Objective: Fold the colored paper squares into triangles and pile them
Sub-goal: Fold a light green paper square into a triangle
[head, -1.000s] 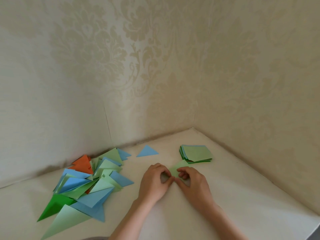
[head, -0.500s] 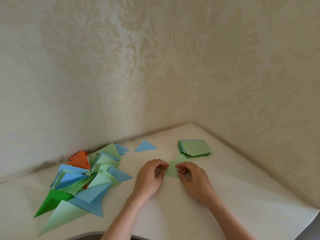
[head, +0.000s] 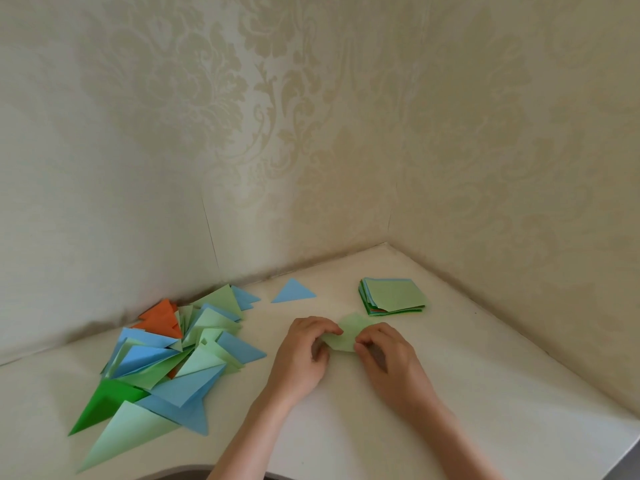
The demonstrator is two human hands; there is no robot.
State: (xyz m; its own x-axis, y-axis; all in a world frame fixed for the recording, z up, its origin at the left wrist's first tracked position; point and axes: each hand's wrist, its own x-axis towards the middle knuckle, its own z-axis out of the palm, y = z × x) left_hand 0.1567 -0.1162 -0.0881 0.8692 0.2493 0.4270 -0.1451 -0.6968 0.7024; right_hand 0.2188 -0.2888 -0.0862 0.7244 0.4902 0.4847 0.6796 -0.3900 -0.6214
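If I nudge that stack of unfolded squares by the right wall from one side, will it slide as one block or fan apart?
Likely fans apart: the stack of squares is loose thin sheets, its left edges already staggered and showing several colours. It probably weighs little, so a light push should move it on the smooth table. The top sheet may skid off first; pressing down while pushing seems safer.

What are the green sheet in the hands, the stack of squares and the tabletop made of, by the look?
Green sheet: thin matte paper, bending softly between the fingers.
Stack of squares: the same sort of colored paper, seen as thin layered edges, flat and dull.
Tabletop: smooth off-white surface with a soft sheen, probably laminate or painted board; the look leaves that open.
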